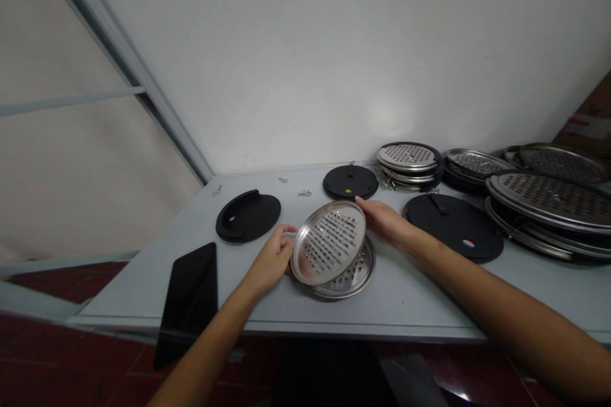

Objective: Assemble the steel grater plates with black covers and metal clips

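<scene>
A round metal grater plate (329, 243) is tilted up between my two hands near the table's front edge. My left hand (274, 261) pinches its left rim, and my right hand (382, 221) grips the upper right rim. Below it lies a second round grater plate (359, 280), partly covered by the raised one. Left of the hands is a black round holder (251, 216) with a raised curved edge. Behind the hands sits a black disc (351, 182) with a yellow sticker and a metal clip.
Stacks of grater plates on black bases (410, 162) (554, 203) stand at the right. A larger black disc (453, 226) lies before them. Small wire clips (304, 193) are scattered at the back. A dark flat tablet-like panel (188, 292) overhangs the front edge. A white wall (305, 57) rises behind.
</scene>
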`<state>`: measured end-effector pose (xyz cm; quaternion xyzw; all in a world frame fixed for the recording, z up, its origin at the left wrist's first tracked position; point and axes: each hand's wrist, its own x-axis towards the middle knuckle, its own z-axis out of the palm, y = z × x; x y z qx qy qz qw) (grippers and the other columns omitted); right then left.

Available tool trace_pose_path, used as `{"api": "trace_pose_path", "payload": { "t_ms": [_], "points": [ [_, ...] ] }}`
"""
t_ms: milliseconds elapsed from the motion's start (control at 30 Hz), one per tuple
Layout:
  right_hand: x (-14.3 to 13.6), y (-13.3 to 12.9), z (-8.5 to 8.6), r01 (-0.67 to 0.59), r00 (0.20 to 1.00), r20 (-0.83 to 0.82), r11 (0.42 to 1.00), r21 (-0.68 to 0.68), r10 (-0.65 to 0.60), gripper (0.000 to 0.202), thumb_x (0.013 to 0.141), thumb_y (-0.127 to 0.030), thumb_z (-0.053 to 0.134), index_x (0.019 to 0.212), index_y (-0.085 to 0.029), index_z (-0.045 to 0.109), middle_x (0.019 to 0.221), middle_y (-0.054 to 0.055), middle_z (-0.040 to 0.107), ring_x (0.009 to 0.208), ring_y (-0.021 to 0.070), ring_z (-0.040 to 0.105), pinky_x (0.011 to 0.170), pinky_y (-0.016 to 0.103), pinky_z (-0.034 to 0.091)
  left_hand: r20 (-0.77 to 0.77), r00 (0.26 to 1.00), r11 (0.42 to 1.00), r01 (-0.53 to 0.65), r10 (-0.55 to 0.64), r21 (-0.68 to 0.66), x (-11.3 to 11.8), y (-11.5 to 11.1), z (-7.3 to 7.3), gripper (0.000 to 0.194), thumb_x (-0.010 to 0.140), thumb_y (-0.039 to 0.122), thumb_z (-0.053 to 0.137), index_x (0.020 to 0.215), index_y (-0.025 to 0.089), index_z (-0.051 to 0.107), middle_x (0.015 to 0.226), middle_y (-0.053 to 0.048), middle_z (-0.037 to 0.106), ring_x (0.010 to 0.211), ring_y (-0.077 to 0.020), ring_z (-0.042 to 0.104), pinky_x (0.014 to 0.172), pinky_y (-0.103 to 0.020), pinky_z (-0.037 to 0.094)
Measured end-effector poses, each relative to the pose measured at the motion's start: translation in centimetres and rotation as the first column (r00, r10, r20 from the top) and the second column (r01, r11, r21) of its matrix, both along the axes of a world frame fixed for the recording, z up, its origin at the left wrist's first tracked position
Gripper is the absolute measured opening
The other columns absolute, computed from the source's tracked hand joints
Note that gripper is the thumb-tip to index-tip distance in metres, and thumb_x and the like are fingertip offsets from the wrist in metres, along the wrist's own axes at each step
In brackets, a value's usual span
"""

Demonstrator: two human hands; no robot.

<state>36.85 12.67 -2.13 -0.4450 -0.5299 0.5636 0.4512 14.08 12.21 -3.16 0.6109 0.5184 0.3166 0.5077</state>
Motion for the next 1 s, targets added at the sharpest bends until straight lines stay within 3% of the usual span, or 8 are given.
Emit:
{"api": "trace_pose_path", "payload": {
  "t_ms": [233,400,467,533,600,700,900,1000],
  "points": [
    [0.0,-0.4,0.9,0.048,0.998,0.041,0.99,-0.136,-0.043,0.011,0.062,-0.024,0.059,0.066,-0.015,0.054,0.052,-0.005,0.051,0.046,0.0066,0.042,0.047,0.019,0.031,0.039,0.996,0.997,-0.08,0.08,0.003,0.3,-0.3,-0.1,0.019,0.077,0.022,0.041,0.095,0.018,0.036,0.054,0.009,0.046,0.034,-0.0086,0.048,0.034,-0.021,0.042],
    [1.2,0.3,1.1,0.132,0.986,0.109,0.988,-0.076,-0.123,0.008,0.063,-0.023,0.053,0.062,-0.014,0.052,0.051,-0.005,0.049,0.045,0.007,0.041,0.046,0.02,0.03,0.026,0.994,0.994,-0.108,0.109,-0.028,0.7,-0.3,0.2,0.023,0.077,0.028,0.045,0.095,0.017,0.037,0.053,0.009,0.043,0.034,-0.0079,0.048,0.033,-0.021,0.043],
    [1.8,0.4,1.5,0.247,0.961,0.116,0.968,0.039,-0.25,0.011,0.066,-0.025,0.051,0.064,-0.015,0.052,0.053,-0.005,0.048,0.047,0.007,0.041,0.047,0.02,0.031,0.005,0.995,0.994,-0.103,0.104,-0.046,0.8,-0.3,0.4,0.021,0.076,0.027,0.046,0.093,0.016,0.038,0.053,0.009,0.044,0.034,-0.0077,0.048,0.033,-0.02,0.042],
    [2.1,0.2,1.8,0.414,0.886,0.112,0.876,0.248,-0.45,0.013,0.069,-0.029,0.05,0.069,-0.016,0.052,0.055,-0.005,0.049,0.049,0.0077,0.042,0.047,0.02,0.031,-0.019,0.995,0.994,-0.1,0.099,-0.053,0.9,-0.2,0.4,0.02,0.075,0.025,0.047,0.09,0.016,0.039,0.052,0.009,0.043,0.034,-0.0074,0.047,0.032,-0.019,0.042],
    [2.0,-0.2,1.9,0.527,0.772,0.085,0.71,0.467,-0.63,0.014,0.072,-0.03,0.05,0.075,-0.016,0.052,0.058,-0.004,0.051,0.051,0.009,0.045,0.048,0.021,0.033,-0.053,0.994,0.994,-0.102,0.1,-0.042,1.1,-0.1,0.5,0.022,0.073,0.024,0.051,0.09,0.016,0.038,0.052,0.01,0.041,0.034,-0.0072,0.046,0.031,-0.019,0.041],
    [1.3,-1.1,1.7,0.506,0.657,0.091,0.528,0.683,-0.748,0.012,0.074,-0.028,0.05,0.078,-0.017,0.052,0.062,-0.002,0.054,0.053,0.0104,0.049,0.05,0.022,0.036,-0.144,0.986,0.995,-0.091,0.085,-0.035,1.5,0.2,0.6,0.031,0.068,0.021,0.058,0.091,0.017,0.037,0.05,0.012,0.041,0.031,-0.0075,0.044,0.028,-0.019,0.038],
    [1.6,-1.5,1.6,0.444,0.478,-0.036,0.206,0.872,-0.877,0.007,0.078,-0.023,0.047,0.08,-0.018,0.052,0.065,0.0,0.057,0.057,0.0116,0.052,0.053,0.024,0.041,-0.132,0.991,0.979,-0.056,0.03,-0.197,1.7,0.7,1.6,0.01,0.072,0.017,0.054,0.077,0.012,0.046,0.054,0.004,0.052,0.037,-0.0074,0.049,0.033,-0.018,0.04],
    [2.0,-1.4,1.6,0.422,0.443,-0.08,0.129,0.898,-0.893,0.007,0.078,-0.023,0.047,0.082,-0.018,0.051,0.068,0.0,0.057,0.06,0.0125,0.053,0.056,0.025,0.042,-0.085,0.996,0.972,-0.031,0.012,-0.234,1.4,0.6,1.9,0.008,0.073,0.019,0.052,0.075,0.012,0.047,0.055,0.002,0.054,0.041,-0.0075,0.051,0.037,-0.019,0.043]
  ]
}}
